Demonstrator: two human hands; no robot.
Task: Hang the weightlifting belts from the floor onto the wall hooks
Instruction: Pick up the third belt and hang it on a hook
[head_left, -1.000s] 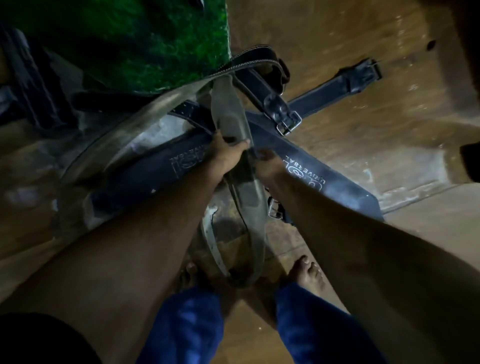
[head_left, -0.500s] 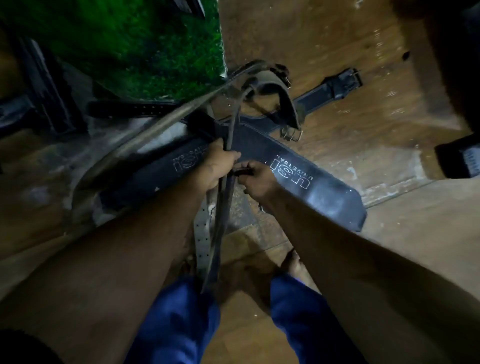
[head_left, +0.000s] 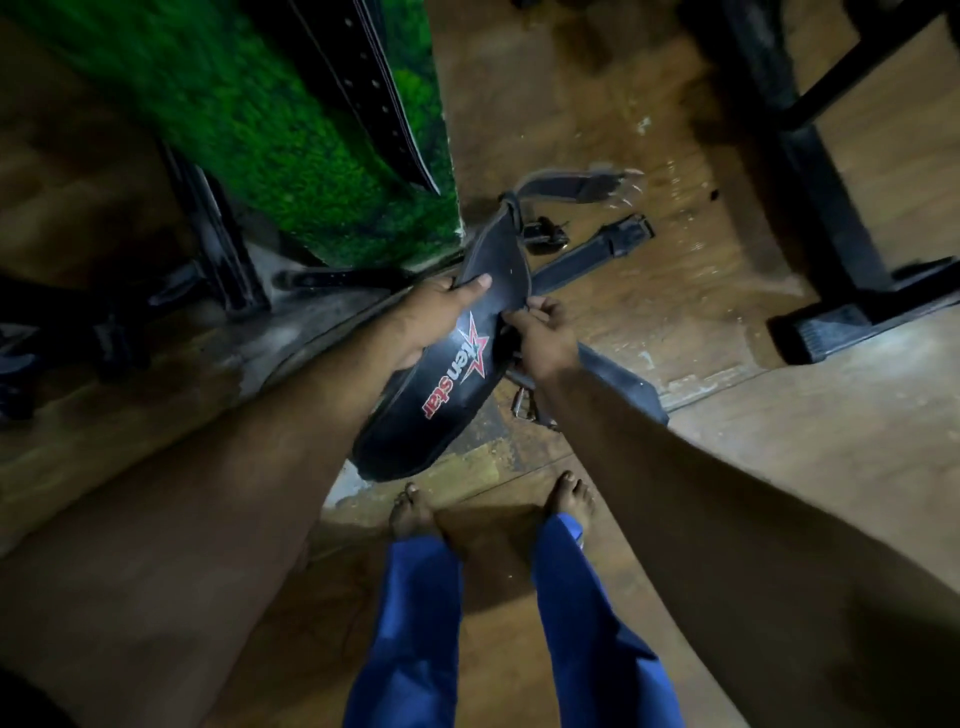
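Observation:
A black weightlifting belt with a red star logo (head_left: 457, 364) is lifted off the floor between both my hands. My left hand (head_left: 441, 312) grips its left edge, thumb on top. My right hand (head_left: 545, 332) pinches its right edge. The belt's buckle end (head_left: 576, 187) swings blurred beyond my hands. A second dark belt (head_left: 597, 254) lies flat on the wooden floor underneath, partly hidden by my right forearm. Another black belt with punched holes (head_left: 374, 98) hangs against the green wall panel (head_left: 249, 130). No hook is visible.
A black metal equipment frame (head_left: 821, 218) stands on the floor at the right, its foot near the floor seam. Dark gear and a black post (head_left: 218, 244) sit at the left by the wall base. My bare feet (head_left: 493, 509) stand just below the belt.
The held belt has turned over and risen, now showing its logo face. My view has tilted up, bringing the hanging belt and the frame into sight.

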